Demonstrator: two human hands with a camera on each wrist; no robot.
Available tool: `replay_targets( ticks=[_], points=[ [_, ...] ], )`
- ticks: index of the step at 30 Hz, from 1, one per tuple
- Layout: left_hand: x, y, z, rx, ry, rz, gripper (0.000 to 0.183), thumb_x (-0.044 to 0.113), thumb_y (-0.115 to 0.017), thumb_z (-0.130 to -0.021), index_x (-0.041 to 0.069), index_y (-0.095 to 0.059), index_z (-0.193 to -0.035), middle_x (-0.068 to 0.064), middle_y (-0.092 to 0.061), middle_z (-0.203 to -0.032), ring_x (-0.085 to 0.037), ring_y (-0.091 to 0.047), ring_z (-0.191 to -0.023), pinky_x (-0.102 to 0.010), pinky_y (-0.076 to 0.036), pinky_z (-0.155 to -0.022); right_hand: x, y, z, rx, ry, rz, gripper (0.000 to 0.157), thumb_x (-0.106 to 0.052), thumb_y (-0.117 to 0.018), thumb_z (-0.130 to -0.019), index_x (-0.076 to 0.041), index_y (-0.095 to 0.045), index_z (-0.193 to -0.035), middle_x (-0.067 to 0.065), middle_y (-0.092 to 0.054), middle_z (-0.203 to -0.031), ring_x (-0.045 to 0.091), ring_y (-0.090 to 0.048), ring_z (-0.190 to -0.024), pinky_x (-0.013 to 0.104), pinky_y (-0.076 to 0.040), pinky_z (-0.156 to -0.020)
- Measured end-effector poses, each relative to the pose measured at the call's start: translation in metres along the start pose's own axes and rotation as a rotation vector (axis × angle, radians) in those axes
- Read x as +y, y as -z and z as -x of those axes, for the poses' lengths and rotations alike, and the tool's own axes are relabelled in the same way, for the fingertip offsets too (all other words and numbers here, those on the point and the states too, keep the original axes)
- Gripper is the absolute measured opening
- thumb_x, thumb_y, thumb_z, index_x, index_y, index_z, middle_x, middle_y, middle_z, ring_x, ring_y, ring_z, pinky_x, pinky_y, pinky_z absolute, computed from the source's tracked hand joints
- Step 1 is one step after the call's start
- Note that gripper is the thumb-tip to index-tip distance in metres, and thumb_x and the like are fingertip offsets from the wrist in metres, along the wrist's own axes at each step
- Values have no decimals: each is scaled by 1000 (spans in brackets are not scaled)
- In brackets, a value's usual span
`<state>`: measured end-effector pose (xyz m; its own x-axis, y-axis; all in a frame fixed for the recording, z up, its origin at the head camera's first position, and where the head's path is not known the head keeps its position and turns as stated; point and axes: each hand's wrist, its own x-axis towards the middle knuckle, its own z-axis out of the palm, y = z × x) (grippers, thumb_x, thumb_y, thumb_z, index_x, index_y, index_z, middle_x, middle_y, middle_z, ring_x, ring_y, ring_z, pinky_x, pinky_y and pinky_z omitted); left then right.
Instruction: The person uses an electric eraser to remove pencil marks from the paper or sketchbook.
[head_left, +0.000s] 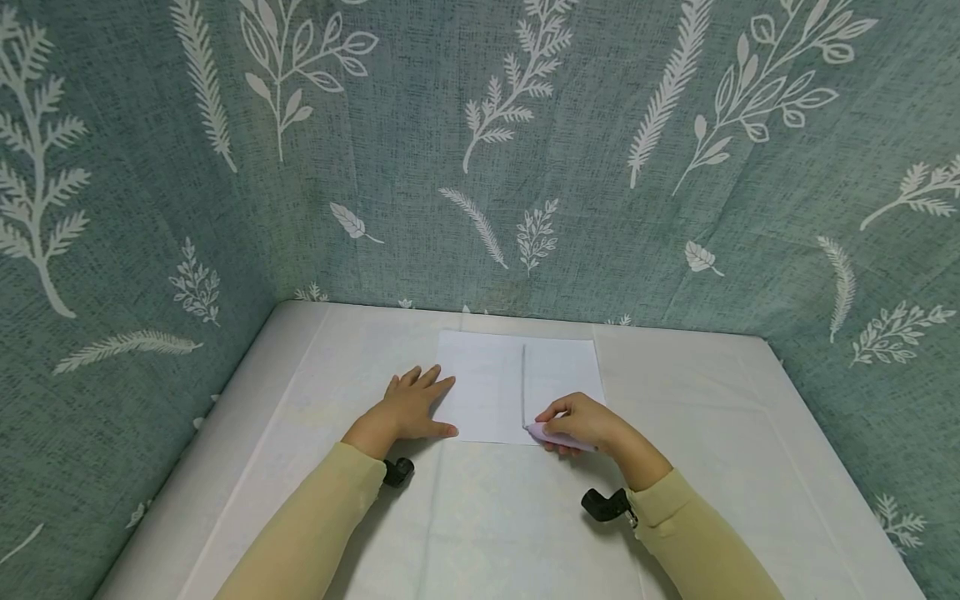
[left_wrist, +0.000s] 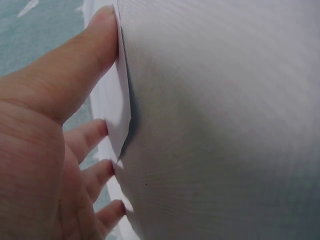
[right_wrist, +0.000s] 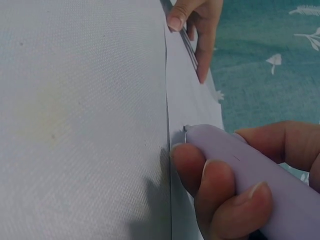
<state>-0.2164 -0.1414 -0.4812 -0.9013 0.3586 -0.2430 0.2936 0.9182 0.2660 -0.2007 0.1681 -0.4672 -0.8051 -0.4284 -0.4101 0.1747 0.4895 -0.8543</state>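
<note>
A white sheet of paper lies on the white-covered table, with a straight grey line running down it right of centre. My right hand grips a thick lavender pen-shaped tool between thumb and fingers. Its narrow dark tip meets the paper at the near end of the line; whether it is a marker or a cutter cannot be told. At the sheet's left edge, my left hand rests with fingers spread. In the left wrist view, the left thumb touches the paper's near edge, which lifts slightly.
The white table cover extends around the sheet. Behind and at both sides hangs a green-blue curtain with white leaf prints. A black wrist camera sits by the right sleeve, another by the left.
</note>
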Motion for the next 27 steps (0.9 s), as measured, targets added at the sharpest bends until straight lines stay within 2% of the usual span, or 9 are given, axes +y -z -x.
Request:
replay_targets(
  ticks=[13,21,27],
  points=[
    [1,2,1,-7,7,-7,93,66,-63,-71,25,-27,-147,-6,-13,-154,-38,-6,-139,-59,-7,-107,-1,0,0,53,-15,14,20,-11,-57,-89,-3,-66,-106,18,-67,-73,18,-52,-47,28,-42,-42],
    [1,1,1,-2,-2,6,92,65,-63,-72,26,-26,-147,-6,-12,-154,-37,-6,-139,-59,-6,-107,-4,-2,0,-12,16,15,22,-10,-58,-88,0,-65,-107,19,-67,-73,17,-54,-47,26,-44,-42],
    [1,1,0,-2,-1,3,92,65,-63,-72,26,-26,-147,-6,-12,-154,-37,-6,-139,-59,-6,-107,-2,-1,1,2,0,8,21,-12,-57,-89,-2,-64,-107,19,-67,-75,18,-54,-49,27,-44,-44]
  ],
)
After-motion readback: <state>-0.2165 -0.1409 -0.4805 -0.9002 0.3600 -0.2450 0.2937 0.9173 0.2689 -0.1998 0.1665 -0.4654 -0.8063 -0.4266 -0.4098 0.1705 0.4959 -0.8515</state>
